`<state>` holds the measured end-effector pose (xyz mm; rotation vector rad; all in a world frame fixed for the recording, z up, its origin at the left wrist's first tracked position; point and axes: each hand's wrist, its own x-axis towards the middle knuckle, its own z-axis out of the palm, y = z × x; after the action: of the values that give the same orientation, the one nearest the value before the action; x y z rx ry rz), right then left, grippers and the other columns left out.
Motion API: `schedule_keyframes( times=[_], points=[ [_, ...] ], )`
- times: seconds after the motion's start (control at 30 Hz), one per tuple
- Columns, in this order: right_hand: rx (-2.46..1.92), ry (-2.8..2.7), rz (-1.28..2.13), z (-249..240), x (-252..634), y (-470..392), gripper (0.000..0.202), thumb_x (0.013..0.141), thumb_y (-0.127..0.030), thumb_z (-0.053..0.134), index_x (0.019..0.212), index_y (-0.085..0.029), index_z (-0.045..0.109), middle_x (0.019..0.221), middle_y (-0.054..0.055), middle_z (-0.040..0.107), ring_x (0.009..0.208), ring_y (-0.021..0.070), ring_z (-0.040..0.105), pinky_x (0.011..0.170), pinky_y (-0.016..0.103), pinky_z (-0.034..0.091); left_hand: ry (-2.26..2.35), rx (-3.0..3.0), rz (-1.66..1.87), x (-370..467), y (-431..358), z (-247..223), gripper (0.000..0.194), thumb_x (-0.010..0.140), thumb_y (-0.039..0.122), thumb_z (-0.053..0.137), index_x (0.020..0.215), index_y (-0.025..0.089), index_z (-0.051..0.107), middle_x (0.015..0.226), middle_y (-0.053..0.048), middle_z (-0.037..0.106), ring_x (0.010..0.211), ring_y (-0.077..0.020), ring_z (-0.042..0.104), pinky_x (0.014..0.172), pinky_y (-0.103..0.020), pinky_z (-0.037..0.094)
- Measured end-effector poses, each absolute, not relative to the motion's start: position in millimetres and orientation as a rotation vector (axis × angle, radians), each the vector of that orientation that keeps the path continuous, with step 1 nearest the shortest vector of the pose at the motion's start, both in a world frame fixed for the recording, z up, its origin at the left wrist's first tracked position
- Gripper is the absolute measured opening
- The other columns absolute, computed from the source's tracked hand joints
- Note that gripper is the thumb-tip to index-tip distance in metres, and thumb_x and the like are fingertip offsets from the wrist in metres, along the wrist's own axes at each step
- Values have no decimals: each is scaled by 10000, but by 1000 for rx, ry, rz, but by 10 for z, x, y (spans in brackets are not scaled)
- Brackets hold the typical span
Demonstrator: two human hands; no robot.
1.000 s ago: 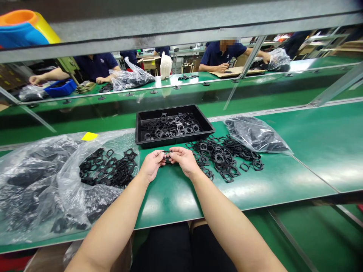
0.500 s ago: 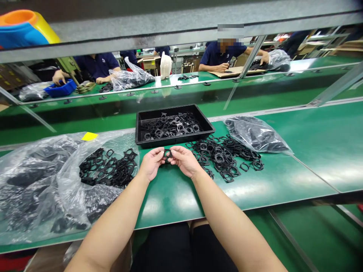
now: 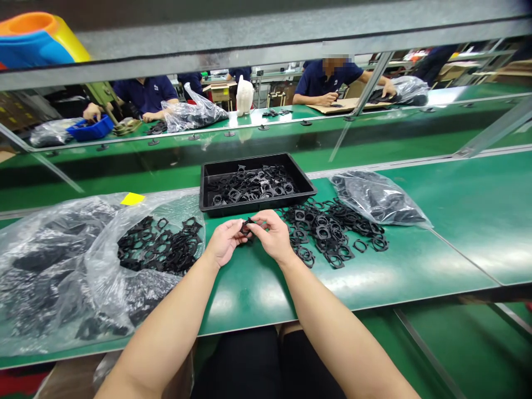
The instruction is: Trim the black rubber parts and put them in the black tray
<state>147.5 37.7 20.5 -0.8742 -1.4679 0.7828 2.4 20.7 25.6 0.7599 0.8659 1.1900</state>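
Observation:
Between my two hands is a small black ring-shaped part [image 3: 246, 226], held just in front of the black tray [image 3: 257, 207]. My left hand [image 3: 225, 242] pinches its left side. The fingers of my right hand [image 3: 272, 235] are closed on its right side, with the thumb on top. Many similar black parts lie in the tray. A loose pile of black rings [image 3: 322, 226] spreads on the green table right of my right hand. Left of my left hand, more black parts [image 3: 160, 244] lie on an open clear plastic bag.
A filled clear bag [image 3: 378, 199] lies at the right, beyond the pile. Large plastic bags [image 3: 50, 266] cover the table's left side, with a yellow note [image 3: 132, 199] on top. A metal shelf edge [image 3: 266, 52] crosses above. People work at the opposite bench.
The black part has tilted between my fingers. My right hand has turned and shifted slightly, its fingers now higher over the part. My left hand has hardly moved.

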Motion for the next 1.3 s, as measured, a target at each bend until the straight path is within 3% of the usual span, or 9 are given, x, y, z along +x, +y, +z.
schedule_keyframes(
  times=[0.23, 0.6, 0.9, 1.03, 1.13, 1.3],
  points=[
    [-836, -1571, 694, 184, 1485, 377, 44, 766, -283, 671, 769, -240, 664, 835, 39, 597, 762, 177, 566, 617, 301, 475, 831, 761, 1203, 49, 201, 245, 267, 669, 349, 740, 803, 132, 661, 721, -20, 642, 653, -103, 586, 676, -265, 476],
    [-822, -1625, 710, 214, 1528, 388, 87, 789, -299, 638, 749, -222, 627, 849, 38, 587, 820, 177, 558, 660, 293, 457, 831, 808, 1234, 52, 214, 226, 248, 666, 316, 751, 802, 117, 694, 781, -43, 663, 701, -101, 577, 678, -238, 456],
    [-837, -1297, 1209, 147, 1469, 396, 311, 688, -410, 712, 860, -198, 565, 672, -22, 545, 592, 124, 519, 568, 256, 469, 829, 863, 1091, 34, 186, 211, 254, 692, 326, 733, 803, 108, 667, 779, -61, 665, 733, -139, 609, 698, -274, 466],
    [-940, -1392, 892, 116, 1460, 411, 267, 715, -373, 697, 888, -197, 596, 834, 19, 599, 690, 148, 572, 600, 267, 492, 757, 791, 1216, 50, 209, 182, 274, 699, 254, 731, 938, 138, 662, 922, -60, 669, 857, -148, 617, 852, -336, 464],
    [-998, -1511, 664, 109, 1470, 408, 140, 771, -329, 654, 777, -195, 612, 794, 18, 604, 710, 149, 580, 631, 264, 491, 706, 759, 1252, 62, 217, 181, 288, 713, 229, 716, 985, 150, 666, 1002, -67, 661, 932, -162, 607, 912, -365, 447],
    [-995, -1566, 597, 117, 1479, 396, 128, 810, -317, 615, 760, -199, 622, 761, 13, 607, 681, 145, 582, 599, 249, 489, 689, 756, 1250, 64, 211, 185, 267, 716, 224, 712, 971, 153, 681, 1016, -69, 662, 929, -163, 608, 905, -358, 454]
  ],
)
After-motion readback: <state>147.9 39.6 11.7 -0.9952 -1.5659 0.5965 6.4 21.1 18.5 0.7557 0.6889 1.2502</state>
